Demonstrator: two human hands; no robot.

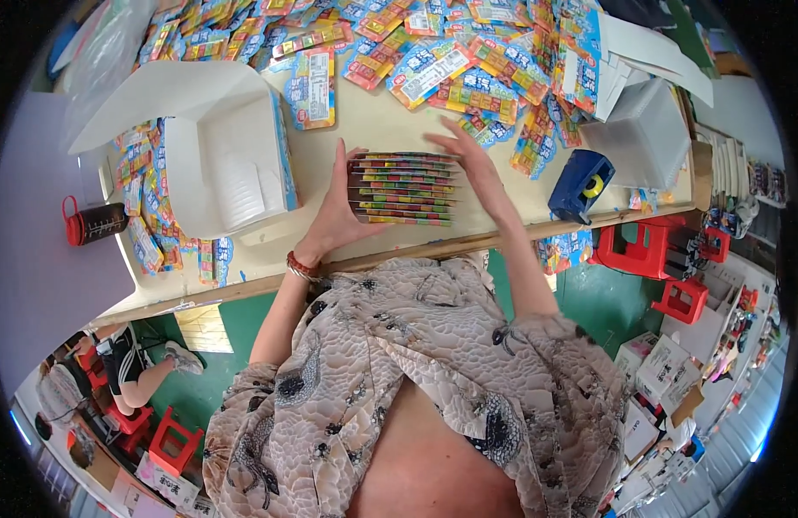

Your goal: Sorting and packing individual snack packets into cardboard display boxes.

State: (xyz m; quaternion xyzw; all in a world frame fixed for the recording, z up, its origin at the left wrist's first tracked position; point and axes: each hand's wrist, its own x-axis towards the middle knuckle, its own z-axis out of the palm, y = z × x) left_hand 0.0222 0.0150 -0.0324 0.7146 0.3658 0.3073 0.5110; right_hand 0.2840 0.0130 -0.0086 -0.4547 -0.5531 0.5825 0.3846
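Note:
A stack of thin, colourful blister-card packs stands on edge in front of me on the table, edges up. My left hand is wrapped round its left end, with the thumb on the near side and the fingers along the left. By the stack's far right corner is my right hand, its fingers stretched out and apart; whether a fingertip touches the packs I cannot tell. Left of the stack sits an open white carton with its lid flap raised and a clear ridged plastic piece inside.
Many loose packs cover the far side of the cream table. To the right are a blue tape dispenser and a translucent plastic bin. A dark bottle stands at left. Red stools are on the green floor.

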